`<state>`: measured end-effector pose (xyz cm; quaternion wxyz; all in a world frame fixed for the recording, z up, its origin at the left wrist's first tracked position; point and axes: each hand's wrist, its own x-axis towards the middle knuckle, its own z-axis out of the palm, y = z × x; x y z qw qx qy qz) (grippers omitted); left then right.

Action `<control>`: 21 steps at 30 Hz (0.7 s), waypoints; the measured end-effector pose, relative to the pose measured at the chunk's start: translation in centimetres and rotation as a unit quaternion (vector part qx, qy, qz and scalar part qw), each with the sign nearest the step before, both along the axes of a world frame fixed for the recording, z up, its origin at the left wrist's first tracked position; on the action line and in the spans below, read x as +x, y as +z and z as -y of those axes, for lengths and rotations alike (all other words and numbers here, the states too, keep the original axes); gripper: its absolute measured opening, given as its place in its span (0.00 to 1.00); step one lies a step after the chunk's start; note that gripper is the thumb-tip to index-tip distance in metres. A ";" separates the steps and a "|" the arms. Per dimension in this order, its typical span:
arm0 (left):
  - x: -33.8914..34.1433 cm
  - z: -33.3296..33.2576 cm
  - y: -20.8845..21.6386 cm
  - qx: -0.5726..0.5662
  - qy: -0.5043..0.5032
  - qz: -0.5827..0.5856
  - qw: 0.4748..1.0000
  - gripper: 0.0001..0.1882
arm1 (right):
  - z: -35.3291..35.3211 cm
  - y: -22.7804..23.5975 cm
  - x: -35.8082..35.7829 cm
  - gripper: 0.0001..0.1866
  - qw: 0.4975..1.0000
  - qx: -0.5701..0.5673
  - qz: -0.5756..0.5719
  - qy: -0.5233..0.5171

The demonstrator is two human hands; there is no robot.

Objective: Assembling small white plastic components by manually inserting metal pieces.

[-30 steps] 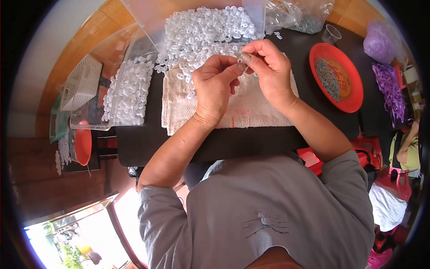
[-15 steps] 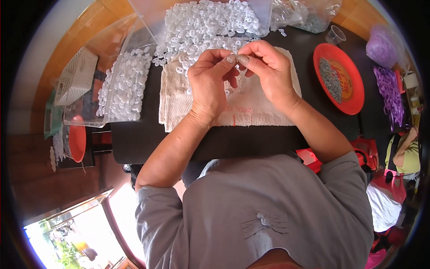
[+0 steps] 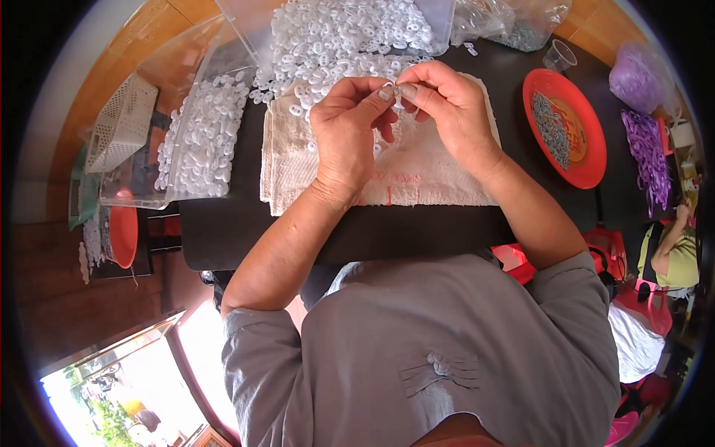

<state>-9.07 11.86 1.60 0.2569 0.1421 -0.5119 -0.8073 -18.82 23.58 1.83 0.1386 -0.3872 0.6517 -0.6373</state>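
Both hands meet at the fingertips over a folded cream cloth [image 3: 298,164] with red markings. My left hand [image 3: 344,127] pinches a small white plastic piece [image 3: 398,101] between thumb and fingers. From the other side, my right hand [image 3: 456,112] is closed in a pinch against that piece. Whatever else sits in the right fingertips is too small and hidden to make out. Just beyond the hands, loose white oval pieces with holes [image 3: 328,67] spill onto the cloth's far edge. A few more lie on the cloth near my left hand.
At the left is a clear bin of white pieces [image 3: 201,141]; a larger heap [image 3: 350,30] fills another at the back. On the right stand a red plate [image 3: 588,149] with small grey metal parts [image 3: 550,130], a clear cup [image 3: 558,56] and purple strips [image 3: 646,160]. Another person [image 3: 674,257] sits far right.
My fingertips have parted slightly, and more of the white piece shows between them. Both hands stay over the same part of the cloth.
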 end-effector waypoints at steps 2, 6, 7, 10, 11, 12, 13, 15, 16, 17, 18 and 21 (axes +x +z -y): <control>0.0 0.1 -0.1 0.000 0.002 0.011 1.000 0.05 | -0.1 -0.2 -0.3 0.05 1.000 -0.001 -0.027 0.005; -0.1 0.0 0.1 -0.007 -0.002 0.021 1.000 0.04 | -0.1 -0.7 -0.8 0.04 0.997 -0.002 -0.079 0.003; -0.2 0.0 0.0 -0.005 -0.004 0.015 1.000 0.04 | -0.1 -0.6 -0.8 0.04 0.997 -0.002 -0.079 0.003; -0.2 0.0 0.0 -0.015 -0.003 0.009 1.000 0.04 | -0.1 -0.5 -0.8 0.04 0.993 0.002 -0.117 -0.013; -0.2 0.0 0.0 -0.026 0.001 0.009 1.000 0.04 | -0.1 -0.6 -0.8 0.04 0.993 0.000 -0.120 -0.015; -0.1 -0.1 0.0 -0.026 0.002 0.009 1.000 0.04 | 0.0 -0.6 -0.7 0.03 0.992 -0.003 -0.123 -0.016; -0.1 -0.2 0.1 -0.036 0.005 0.013 0.999 0.04 | -0.1 -0.5 -0.7 0.03 0.992 -0.003 -0.124 -0.016; 0.0 -0.3 0.2 -0.046 0.009 0.019 0.999 0.04 | -0.1 -0.4 -0.6 0.03 0.989 0.001 -0.149 -0.019; 0.1 -0.3 0.2 -0.062 0.012 0.027 0.998 0.04 | 0.0 -0.5 -0.6 0.03 0.989 0.001 -0.148 -0.017; 0.1 -0.3 0.2 -0.077 0.014 0.033 0.996 0.04 | 0.0 -0.6 -0.7 0.03 0.987 -0.002 -0.162 -0.020; 0.1 -0.4 0.2 -0.077 0.014 0.033 0.996 0.04 | 0.0 -0.7 -0.7 0.03 0.984 -0.005 -0.176 -0.023; 0.1 -0.5 -0.1 -0.093 0.022 0.038 0.995 0.04 | 0.0 -0.6 -0.6 0.03 0.974 -0.003 -0.224 -0.039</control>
